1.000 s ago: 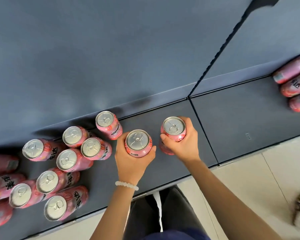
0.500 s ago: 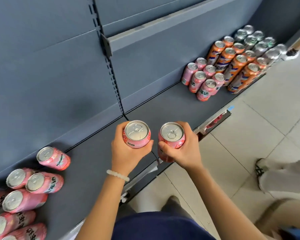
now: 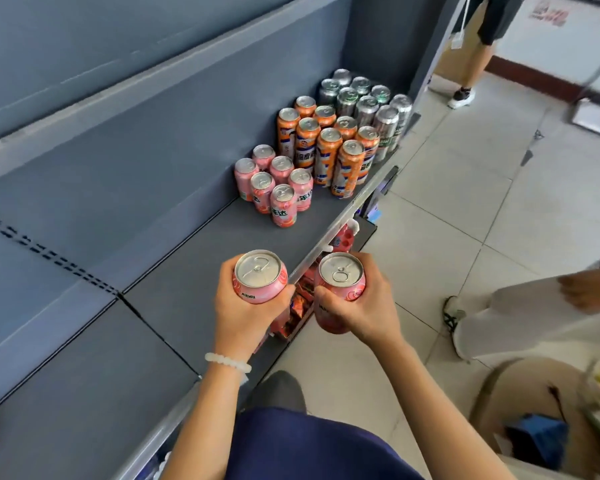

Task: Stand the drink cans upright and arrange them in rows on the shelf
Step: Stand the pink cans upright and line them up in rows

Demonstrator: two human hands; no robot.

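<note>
Left can: a pink can (image 3: 260, 276) stands upright in the air, lid up, over the front part of the grey shelf (image 3: 201, 258), near the middle of the view.
Left hand: the left hand (image 3: 246, 315) wraps the can's body from below and from the side, fingers curled round it, thumb at its 4 o'clock side; a white bead bracelet (image 3: 227, 362) sits on the wrist.
Right can: a second pink can (image 3: 340, 280) is held upright at 3 o'clock of the first, close beside it but apart, out past the shelf's front edge and over the floor.
Right hand: the right hand (image 3: 362, 310) grips this can, fingers curled round its far side, thumb across the front at about 7 o'clock.
Standing pink cans: six pink cans (image 3: 276, 183) stand upright in a tight group on the shelf at 12 o'clock of the held cans, well apart from them.
Orange cans: taller orange cans (image 3: 326, 147) stand in rows just beside the pink group, at its 1 o'clock.
Silver cans: silver-and-green cans (image 3: 364, 105) stand in rows at the far end, at 1 o'clock of the orange ones.
Lower shelf: red packets (image 3: 298, 303) show under the shelf edge, between the two hands.
Floor: pale tiles (image 3: 447, 209) fill the 3 o'clock side; another person's leg and shoe (image 3: 452, 317) are there, and a further person's legs (image 3: 471, 60) stand at 1 o'clock.
</note>
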